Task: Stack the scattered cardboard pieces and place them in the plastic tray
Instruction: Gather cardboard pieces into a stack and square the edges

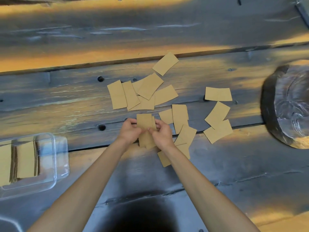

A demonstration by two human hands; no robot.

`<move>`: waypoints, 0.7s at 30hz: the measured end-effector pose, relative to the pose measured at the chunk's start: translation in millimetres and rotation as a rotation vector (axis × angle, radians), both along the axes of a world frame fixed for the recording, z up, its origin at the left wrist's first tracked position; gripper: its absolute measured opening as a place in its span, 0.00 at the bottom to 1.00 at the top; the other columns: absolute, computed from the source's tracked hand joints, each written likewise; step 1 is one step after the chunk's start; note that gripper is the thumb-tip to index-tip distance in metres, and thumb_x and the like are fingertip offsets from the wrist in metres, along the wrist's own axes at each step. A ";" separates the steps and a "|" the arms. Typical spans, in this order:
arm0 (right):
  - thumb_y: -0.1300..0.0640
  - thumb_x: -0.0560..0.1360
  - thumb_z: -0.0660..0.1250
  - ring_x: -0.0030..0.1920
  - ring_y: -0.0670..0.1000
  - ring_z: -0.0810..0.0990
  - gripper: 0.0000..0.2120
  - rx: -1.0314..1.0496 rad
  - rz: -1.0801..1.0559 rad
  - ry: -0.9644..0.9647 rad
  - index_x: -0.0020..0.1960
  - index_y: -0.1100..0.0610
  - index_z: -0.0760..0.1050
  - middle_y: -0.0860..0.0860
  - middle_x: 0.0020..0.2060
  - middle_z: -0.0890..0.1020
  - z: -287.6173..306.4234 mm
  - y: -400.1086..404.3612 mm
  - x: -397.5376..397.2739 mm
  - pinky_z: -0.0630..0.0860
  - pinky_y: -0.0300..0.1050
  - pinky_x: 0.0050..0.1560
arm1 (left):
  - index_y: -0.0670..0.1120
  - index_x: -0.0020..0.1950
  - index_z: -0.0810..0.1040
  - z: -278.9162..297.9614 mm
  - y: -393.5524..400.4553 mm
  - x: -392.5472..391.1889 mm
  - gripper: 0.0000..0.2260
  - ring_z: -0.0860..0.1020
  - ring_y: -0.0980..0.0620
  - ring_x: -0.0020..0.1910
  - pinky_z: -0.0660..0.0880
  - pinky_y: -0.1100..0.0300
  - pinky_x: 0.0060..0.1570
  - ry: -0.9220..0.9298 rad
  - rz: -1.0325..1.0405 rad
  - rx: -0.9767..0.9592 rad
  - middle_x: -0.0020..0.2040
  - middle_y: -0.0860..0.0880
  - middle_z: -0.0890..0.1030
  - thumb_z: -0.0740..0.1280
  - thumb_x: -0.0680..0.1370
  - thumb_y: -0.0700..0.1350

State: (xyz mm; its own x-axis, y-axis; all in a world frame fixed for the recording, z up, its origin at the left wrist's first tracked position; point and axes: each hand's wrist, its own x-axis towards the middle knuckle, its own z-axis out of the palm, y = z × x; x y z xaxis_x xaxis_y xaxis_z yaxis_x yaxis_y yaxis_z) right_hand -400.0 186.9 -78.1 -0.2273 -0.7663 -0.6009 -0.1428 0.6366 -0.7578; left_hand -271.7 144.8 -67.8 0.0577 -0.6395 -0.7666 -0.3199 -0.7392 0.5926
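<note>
Several tan cardboard pieces [143, 92] lie scattered and overlapping across the middle of the dark wooden table. My left hand [129, 131] and my right hand [161, 133] together hold a small stack of cardboard pieces [144, 122] just above the table, thumbs on top, fingers curled round its side edges. More pieces lie under my hands [147, 141]. A clear plastic tray [55, 158] sits at the left, with stacks of cardboard standing in it [25, 159].
A dark round wooden slab [287, 104] rests at the right edge. Loose pieces lie to the right [218, 94] and at the back [165, 63]. Gaps between planks [250, 125] and bolt holes [101, 127] mark the table top.
</note>
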 end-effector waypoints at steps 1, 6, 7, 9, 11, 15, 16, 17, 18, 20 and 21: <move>0.63 0.78 0.69 0.55 0.47 0.83 0.17 -0.023 0.041 -0.013 0.66 0.55 0.78 0.48 0.54 0.85 3.0 1.7 -0.5 0.80 0.48 0.59 | 0.46 0.59 0.73 2.9 -0.3 6.8 0.17 0.78 0.53 0.45 0.72 0.60 0.38 0.071 0.002 0.048 0.50 0.48 0.81 0.74 0.73 0.40; 0.60 0.80 0.67 0.65 0.51 0.75 0.21 -0.154 0.376 0.120 0.72 0.50 0.74 0.49 0.61 0.82 10.0 14.7 3.5 0.70 0.50 0.70 | 0.47 0.55 0.78 10.8 14.6 47.9 0.13 0.77 0.53 0.44 0.71 0.59 0.40 0.108 -0.201 -0.101 0.48 0.50 0.80 0.75 0.73 0.42; 0.59 0.80 0.66 0.65 0.53 0.73 0.22 -0.154 0.460 0.195 0.74 0.48 0.72 0.51 0.60 0.81 11.4 17.9 6.3 0.68 0.51 0.70 | 0.47 0.54 0.78 12.1 19.5 57.0 0.14 0.78 0.53 0.45 0.73 0.60 0.42 0.073 -0.255 -0.218 0.49 0.50 0.81 0.76 0.71 0.41; 0.58 0.81 0.66 0.60 0.55 0.72 0.22 -0.192 0.588 0.276 0.74 0.48 0.71 0.52 0.58 0.80 12.0 24.4 14.7 0.68 0.55 0.67 | 0.48 0.55 0.79 13.4 29.0 71.3 0.15 0.79 0.53 0.45 0.75 0.60 0.47 -0.031 -0.452 -0.412 0.49 0.51 0.83 0.77 0.70 0.40; 0.59 0.79 0.68 0.58 0.54 0.73 0.22 -0.269 0.640 0.279 0.73 0.50 0.73 0.49 0.57 0.81 16.5 33.2 26.3 0.70 0.55 0.64 | 0.51 0.52 0.80 16.1 43.8 81.2 0.12 0.79 0.52 0.42 0.74 0.58 0.44 -0.162 -0.624 -0.508 0.44 0.52 0.84 0.75 0.71 0.41; 0.54 0.76 0.72 0.60 0.52 0.73 0.19 -0.330 0.533 0.377 0.66 0.50 0.79 0.47 0.58 0.82 8.7 58.2 39.8 0.70 0.52 0.66 | 0.52 0.50 0.78 11.7 79.5 100.2 0.11 0.76 0.51 0.39 0.69 0.59 0.41 -0.269 -0.553 -0.518 0.41 0.51 0.81 0.74 0.72 0.42; 0.53 0.76 0.72 0.61 0.53 0.73 0.18 -0.321 0.501 0.420 0.65 0.50 0.79 0.47 0.59 0.81 4.7 66.3 41.4 0.69 0.52 0.67 | 0.54 0.51 0.78 8.7 88.8 104.2 0.12 0.76 0.50 0.41 0.70 0.57 0.43 -0.298 -0.505 -0.517 0.41 0.50 0.81 0.74 0.72 0.42; 0.51 0.77 0.71 0.62 0.53 0.72 0.17 -0.304 0.469 0.447 0.65 0.49 0.79 0.47 0.60 0.81 0.4 74.4 44.0 0.68 0.52 0.67 | 0.53 0.53 0.78 4.8 97.9 107.5 0.12 0.75 0.48 0.44 0.71 0.56 0.46 -0.358 -0.469 -0.509 0.42 0.48 0.80 0.74 0.72 0.44; 0.50 0.77 0.70 0.62 0.53 0.71 0.17 -0.288 0.450 0.472 0.66 0.48 0.79 0.46 0.61 0.80 -2.9 81.9 46.6 0.67 0.51 0.67 | 0.51 0.55 0.79 1.1 105.1 108.8 0.13 0.75 0.45 0.48 0.71 0.54 0.48 -0.426 -0.452 -0.509 0.42 0.46 0.79 0.75 0.73 0.45; 0.48 0.79 0.66 0.61 0.53 0.71 0.18 -0.285 0.465 0.551 0.68 0.45 0.76 0.44 0.62 0.79 -7.8 93.5 51.5 0.66 0.46 0.64 | 0.48 0.58 0.80 -4.3 113.5 109.5 0.15 0.75 0.41 0.52 0.72 0.53 0.50 -0.523 -0.457 -0.503 0.44 0.42 0.81 0.74 0.72 0.49; 0.49 0.80 0.65 0.60 0.52 0.73 0.18 -0.300 0.476 0.569 0.70 0.45 0.75 0.44 0.63 0.79 -7.6 96.7 54.2 0.65 0.42 0.62 | 0.49 0.56 0.80 -5.5 114.9 110.7 0.15 0.76 0.41 0.51 0.72 0.54 0.49 -0.531 -0.454 -0.502 0.43 0.43 0.82 0.75 0.72 0.50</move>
